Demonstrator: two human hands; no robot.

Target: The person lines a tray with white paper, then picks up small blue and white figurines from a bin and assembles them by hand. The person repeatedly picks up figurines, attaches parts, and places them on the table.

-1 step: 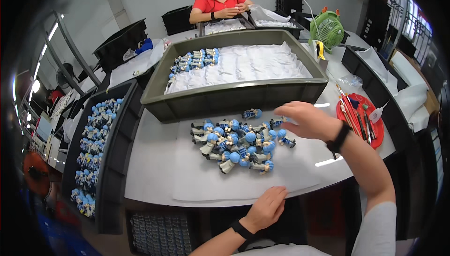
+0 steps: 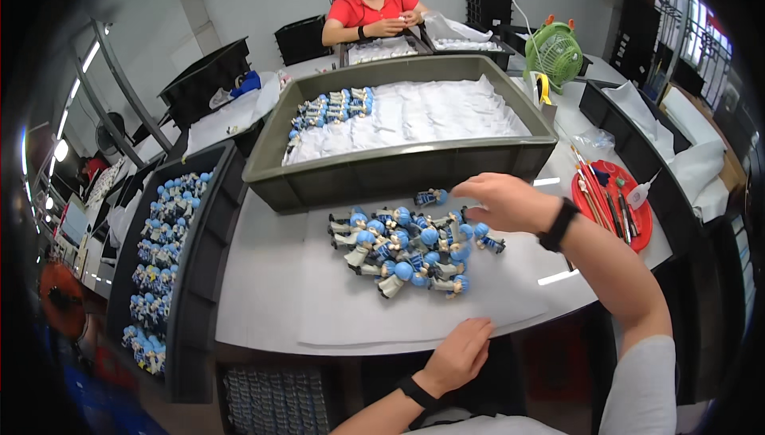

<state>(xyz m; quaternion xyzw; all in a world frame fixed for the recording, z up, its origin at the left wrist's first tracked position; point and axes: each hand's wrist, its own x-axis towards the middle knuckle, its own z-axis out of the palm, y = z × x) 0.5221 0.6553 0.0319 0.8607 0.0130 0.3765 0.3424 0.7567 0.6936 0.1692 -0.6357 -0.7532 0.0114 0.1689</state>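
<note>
A pile of small doll figurines (image 2: 402, 248) with light-blue heads and blue-and-grey bodies lies on a white sheet (image 2: 343, 319) on the table. My right hand (image 2: 510, 202) reaches over the pile's right far side, thumb and fingers apart, partly covering a figurine beneath. Just left of its fingertips a single figurine (image 2: 431, 197) lies apart from the pile; another figurine (image 2: 488, 238) lies below the hand. My left hand (image 2: 458, 358) rests at the table's near edge, fingers extended and loosely bent, holding nothing that I can see.
Beyond the pile stands a large grey-green bin (image 2: 398, 160) lined with white cloth, figurines in its left corner. A dark crate (image 2: 199, 276) of figurines stands left. At right are a red tray (image 2: 644, 224) of brushes and a green fan (image 2: 555, 56). A co-worker (image 2: 374, 17) sits opposite.
My right hand has shifted slightly left over the pile, closer to the single figurine. The whole view has moved a little. My left hand stays at the table edge.
</note>
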